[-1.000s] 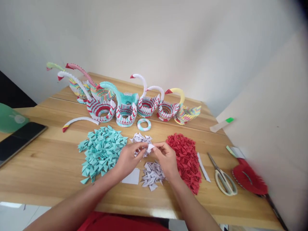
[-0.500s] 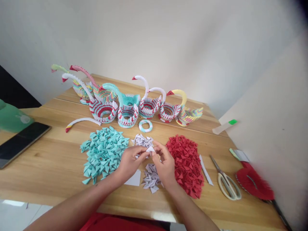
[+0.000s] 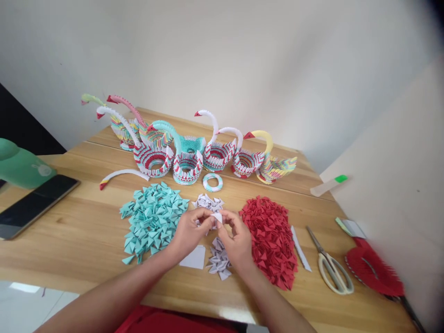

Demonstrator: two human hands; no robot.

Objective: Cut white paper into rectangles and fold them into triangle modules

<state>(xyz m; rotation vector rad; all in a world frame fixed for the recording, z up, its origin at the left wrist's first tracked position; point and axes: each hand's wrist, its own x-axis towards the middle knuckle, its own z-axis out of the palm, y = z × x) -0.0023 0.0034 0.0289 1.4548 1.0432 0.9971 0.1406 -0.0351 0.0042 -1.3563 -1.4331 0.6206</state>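
Between my two hands is a small folded white paper piece. My left hand pinches its left side with thumb and fingertips, and my right hand grips its right side. Just behind them lies a heap of white folded paper pieces, partly covered by my fingers. A second small pile of pale folded pieces sits below my hands. Near my left wrist rests a flat stack of white paper. Teal folded pieces are heaped to the left, red folded pieces to the right.
Several folded-paper swans stand along the back, with a paper ring in front. A loose swan neck lies left. Farther left are a phone and green bottle; scissors and a red hairbrush lie right.
The white piece has turned a little between my fingertips, its pointed shape now more rounded. The whole scene has shifted slightly right as the camera moved.
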